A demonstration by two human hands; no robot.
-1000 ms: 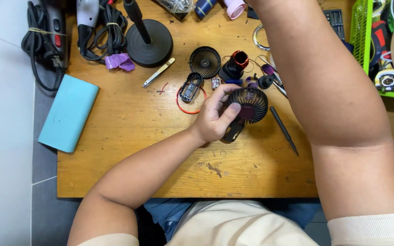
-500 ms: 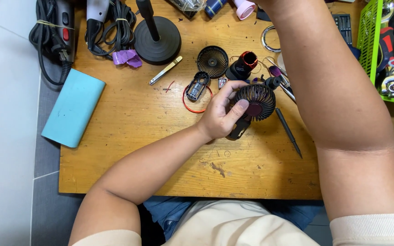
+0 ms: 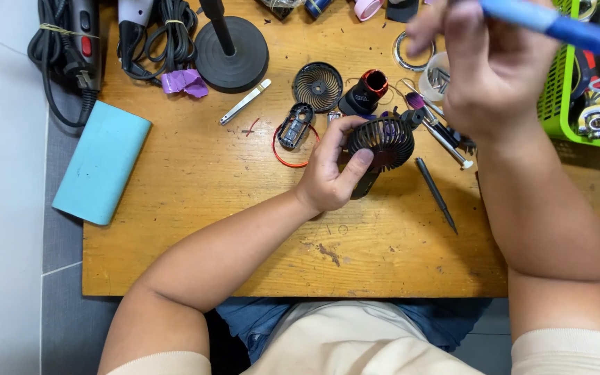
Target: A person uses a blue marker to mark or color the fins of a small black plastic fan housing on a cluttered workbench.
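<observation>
- wooden table [image 3: 196,229], biggest thing in view, cluttered along its far edge
- teal flat case [image 3: 101,161] lying at table's left edge, partly overhanging
- black round stand base [image 3: 232,46] with a post, far side, coiled black cables [image 3: 168,28] just left of it
- green basket [image 3: 569,90] at the right edge, tools inside
- right hand [image 3: 498,66] raised above the table, blurred, fingers closed around a blue pen-like tool [image 3: 557,24]
- left hand [image 3: 331,170] on the table, thumb and fingers clamped on small black fan head [image 3: 383,141], mid-table, right of centre
- hands well apart, right one higher
- loose round fan grille [image 3: 317,86] just beyond the left hand
- black part with red ring [image 3: 366,90] beside the grille
- small open casing [image 3: 294,127] inside a red wire loop, left of the fan head
- black probe [image 3: 437,193] flat on the table right of the fan head
- silver clip-like tool [image 3: 245,101] near stand base
</observation>
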